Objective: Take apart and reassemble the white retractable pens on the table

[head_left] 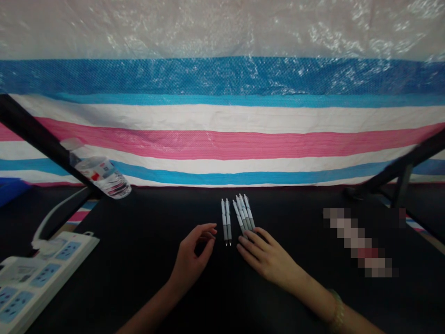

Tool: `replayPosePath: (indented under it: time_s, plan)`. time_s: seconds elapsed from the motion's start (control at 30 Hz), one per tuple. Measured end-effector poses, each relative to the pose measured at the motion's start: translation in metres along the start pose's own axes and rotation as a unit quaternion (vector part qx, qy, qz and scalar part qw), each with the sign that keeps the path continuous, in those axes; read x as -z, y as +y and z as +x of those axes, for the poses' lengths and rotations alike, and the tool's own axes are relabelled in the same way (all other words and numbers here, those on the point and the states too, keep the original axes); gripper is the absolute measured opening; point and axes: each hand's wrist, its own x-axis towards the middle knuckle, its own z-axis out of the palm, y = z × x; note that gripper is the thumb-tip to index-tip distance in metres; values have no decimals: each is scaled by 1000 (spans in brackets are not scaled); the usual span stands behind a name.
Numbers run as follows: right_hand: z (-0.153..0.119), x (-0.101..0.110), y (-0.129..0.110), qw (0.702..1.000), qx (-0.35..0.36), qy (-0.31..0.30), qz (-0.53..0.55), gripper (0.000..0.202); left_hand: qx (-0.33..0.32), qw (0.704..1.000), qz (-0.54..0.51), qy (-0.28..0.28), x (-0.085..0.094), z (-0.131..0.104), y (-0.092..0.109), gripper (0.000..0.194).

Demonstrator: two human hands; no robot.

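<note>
Two white-and-grey pens (226, 222) lie side by side on the black tabletop (139, 260), tips toward me. Just right of them is a group of several similar pens (244, 213), slanted and close together. My right hand (266, 255) rests with its fingers spread over the lower ends of that group, hiding their tips. To the left of the pair, my left hand (196, 250) is held with curved fingers, a gap between thumb and forefinger and nothing in it; it does not touch the pens.
A white power strip (45, 273) with a plugged-in cable lies at the left. A clear plastic cup (104, 176) leans by the black frame bar at the back left. Striped sheeting (222, 144) hangs behind. A pixelated strip (358, 243) is at the right.
</note>
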Motion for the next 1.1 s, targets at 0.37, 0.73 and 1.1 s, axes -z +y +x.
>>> replayPosePath:
  time_s: [0.37,0.73,1.1]
  plan:
    - [-13,24,4,985,-8,126,120,33,5,1000,7,6,1,-3,0,27]
    - [-10,35,-25,695,-492,266,452,19,3,998,-32,-58,-3,-7,13,35]
    - [-11,20,-34,445,-564,194,668,48,-17,985,-66,-156,-5,-19,8,41]
